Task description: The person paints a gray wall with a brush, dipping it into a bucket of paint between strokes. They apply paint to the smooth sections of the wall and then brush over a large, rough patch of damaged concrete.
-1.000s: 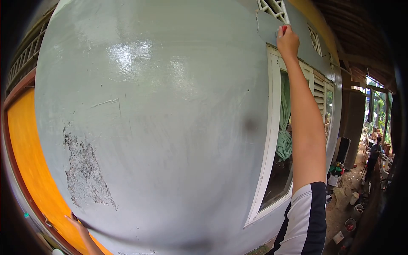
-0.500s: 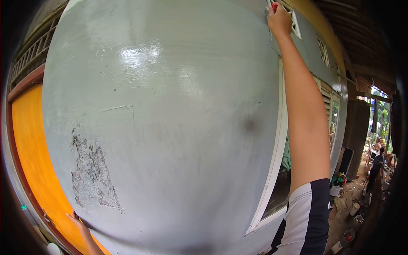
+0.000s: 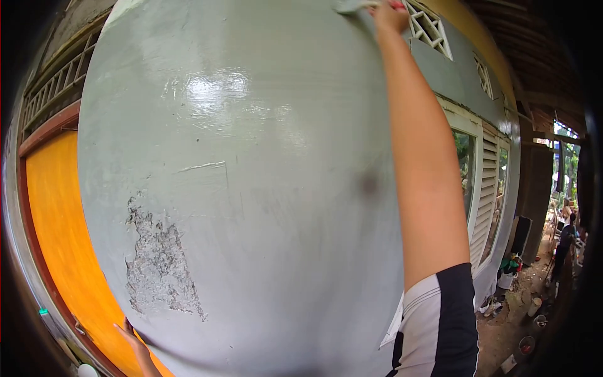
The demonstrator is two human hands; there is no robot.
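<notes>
Stretched up to the top of the grey-green wall, my right hand is wrapped round the red handle of a paintbrush. The brush's pale head points left and lies at the wall surface, partly blurred. Low on the left, my left hand is at the wall's lower edge beside the orange door, thumb apart and some fingers hidden or in shadow. Wet-looking shine shows on the upper wall. A rough, flaking patch lies above my left hand.
White-framed louvred windows and a lattice vent run along the right side. Farther right, several buckets and containers stand on the dirt ground. A person is in the background.
My right hand has moved left along the top of the wall with the paintbrush, away from the vent. The view has shifted slightly, so the wall sits farther right. My left hand stays low.
</notes>
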